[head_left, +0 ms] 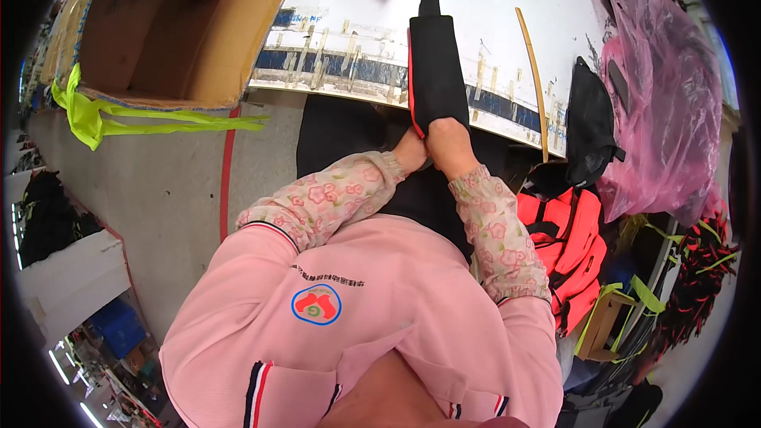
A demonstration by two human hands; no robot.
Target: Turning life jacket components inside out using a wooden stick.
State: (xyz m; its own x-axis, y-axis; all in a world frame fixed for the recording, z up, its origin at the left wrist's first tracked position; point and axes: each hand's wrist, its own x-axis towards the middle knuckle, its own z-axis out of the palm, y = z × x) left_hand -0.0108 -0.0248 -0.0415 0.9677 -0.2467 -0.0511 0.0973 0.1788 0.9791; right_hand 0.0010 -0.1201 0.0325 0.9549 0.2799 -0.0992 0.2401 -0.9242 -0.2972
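Both hands meet at the near end of a black padded fabric piece [434,71] that lies lengthwise across the white work table [491,0] and overhangs its near edge. The right hand [449,145] is closed over the lower end of the piece, knuckles up, fingers curled under and hidden from view. The left hand [412,150] is pressed against the right one at the same end; only its back shows, so how far its fingers are open cannot be told, though it touches the fabric. A thin red edging runs along the left side of the piece, and a black strap continues from its far end toward the table's back.

To the right of the piece, a slim wooden stick [533,71] lies on the table, well apart from the hands. Beyond it sits a black mesh pouch [590,123] and, just beside that, a pink plastic bag [666,87]. Orange-red vests [567,246] are stacked below the table edge, near the right forearm.

To the left, an open cardboard box [174,40] stands with yellow-green straps [119,115] hanging at its corner. Bare grey floor [174,182] lies between the box and the person.
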